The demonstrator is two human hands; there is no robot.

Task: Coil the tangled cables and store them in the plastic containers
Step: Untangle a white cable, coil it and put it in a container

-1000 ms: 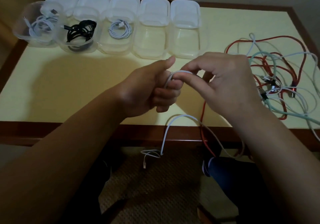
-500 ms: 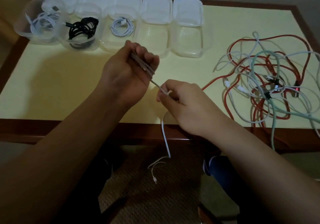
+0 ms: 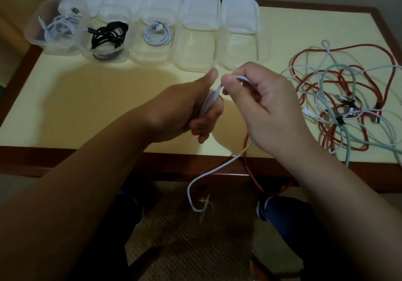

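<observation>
Hands meet above the table (image 3: 87, 98), in front of the row of containers (image 3: 196, 48). Left hand (image 3: 185, 109) grips a bundle of white cable (image 3: 210, 101) loops; right hand (image 3: 267, 109) pinches the same cable's next loop. Its loose end hangs below the table edge. Tangled cables (image 3: 348, 104) lie right of the hands.

Dim warm indoor light, table (image 3: 65, 98) brighter than dark floor below, soft hand shadows cast on tabletop, slight motion blur on left hand (image 3: 191, 106), wide-angle bending at edges.
</observation>
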